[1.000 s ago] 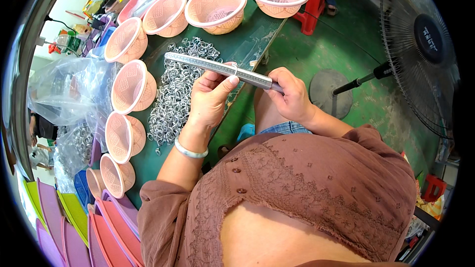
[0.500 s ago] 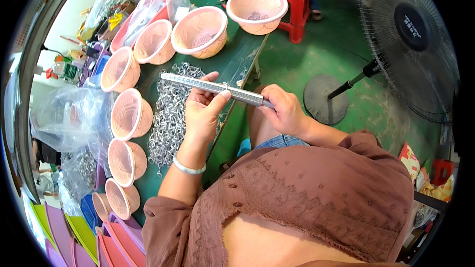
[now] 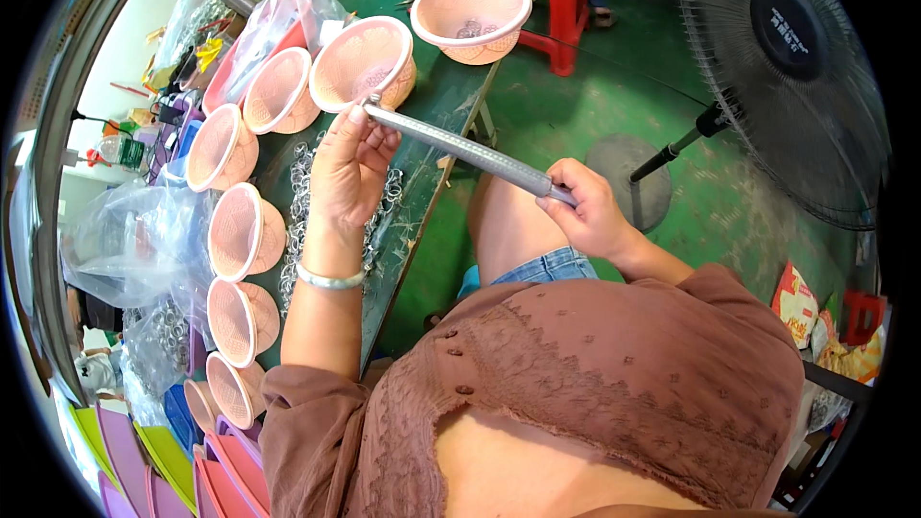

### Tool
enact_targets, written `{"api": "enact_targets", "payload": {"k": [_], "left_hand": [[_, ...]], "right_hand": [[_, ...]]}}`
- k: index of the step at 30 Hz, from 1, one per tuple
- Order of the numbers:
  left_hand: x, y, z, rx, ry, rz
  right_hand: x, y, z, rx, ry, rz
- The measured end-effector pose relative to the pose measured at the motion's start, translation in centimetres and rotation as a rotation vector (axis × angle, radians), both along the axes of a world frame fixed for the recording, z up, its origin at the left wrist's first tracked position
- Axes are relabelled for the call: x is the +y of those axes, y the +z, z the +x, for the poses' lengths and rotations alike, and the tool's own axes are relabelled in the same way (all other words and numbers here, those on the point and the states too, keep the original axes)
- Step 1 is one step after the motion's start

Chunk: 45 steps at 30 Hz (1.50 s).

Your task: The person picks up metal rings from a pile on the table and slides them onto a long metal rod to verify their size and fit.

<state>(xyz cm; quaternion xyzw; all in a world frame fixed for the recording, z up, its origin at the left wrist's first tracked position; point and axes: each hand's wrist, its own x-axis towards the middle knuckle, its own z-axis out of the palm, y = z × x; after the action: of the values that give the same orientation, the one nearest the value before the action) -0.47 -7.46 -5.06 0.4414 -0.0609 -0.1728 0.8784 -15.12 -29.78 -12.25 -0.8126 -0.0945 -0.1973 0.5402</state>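
Metal rod (image 3: 459, 146): just above the middle of my view, handle end toward 3 o'clock, narrow tip toward 11. I hold it aslant in the air, across the edge of the green table (image 3: 446, 96), probably so nothing underneath gets in the way of either hand.
Right hand (image 3: 587, 206): at 3 o'clock, fingers clamped round the handle end. Gripping there leaves the marked length bare; I judge this to be my steadying hand.
Left hand (image 3: 353, 173): at 10 o'clock, thumb and bent fingers gathered close at the tip. Whether they are clamped on anything there, I cannot tell.
Silvery piece (image 3: 372, 99): at 11 o'clock, right by my thumb at the tip; seemingly a ring, too small to say whether it sits around the rod or just off its end.
Heap of rings (image 3: 300, 182): on the table at 9 o'clock, partly hidden by my left forearm, loose and seemingly set for a short left-hand reach.
Peach baskets (image 3: 271, 230): curving from 8 o'clock round to 12, bordering the heap, I suppose to bring each within reach.
Fan (image 3: 787, 34): at 2 o'clock, standing clear of the table, perhaps to spare my elbows.
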Motion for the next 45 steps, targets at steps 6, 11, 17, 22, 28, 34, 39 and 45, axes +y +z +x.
{"api": "enact_targets", "payload": {"k": [6,11,17,22,28,34,39,45], "left_hand": [[1.1,-0.4,0.6,0.081,-0.208,-0.35],[1.8,-0.6,0.5,0.075,-0.252,-0.412],[1.3,-0.5,0.2,0.078,-0.325,-0.384],[-1.3,1.3,3.5,0.154,-0.217,0.11],[-7.6,4.2,8.7,-0.034,-0.222,0.412],[-4.8,3.8,8.4,-0.365,-0.241,0.729],[2.5,1.0,3.4,-0.771,-0.195,1.549],[5.7,-2.1,1.0,-0.642,-0.095,1.889]], "right_hand": [[-0.6,-0.5,-0.3,0.168,0.088,0.28],[-0.7,-0.9,-0.4,0.221,0.127,0.382],[-0.7,-0.4,-0.5,0.206,0.136,0.335],[-1.1,-1.7,-0.9,0.188,0.165,0.363],[-0.6,-3.0,-1.2,0.279,0.164,0.496],[-1.1,-3.3,-1.3,0.333,0.131,0.548],[-0.9,-3.7,-1.0,0.357,0.145,0.501],[0.4,-4.6,-0.1,0.324,0.179,0.451]]}}
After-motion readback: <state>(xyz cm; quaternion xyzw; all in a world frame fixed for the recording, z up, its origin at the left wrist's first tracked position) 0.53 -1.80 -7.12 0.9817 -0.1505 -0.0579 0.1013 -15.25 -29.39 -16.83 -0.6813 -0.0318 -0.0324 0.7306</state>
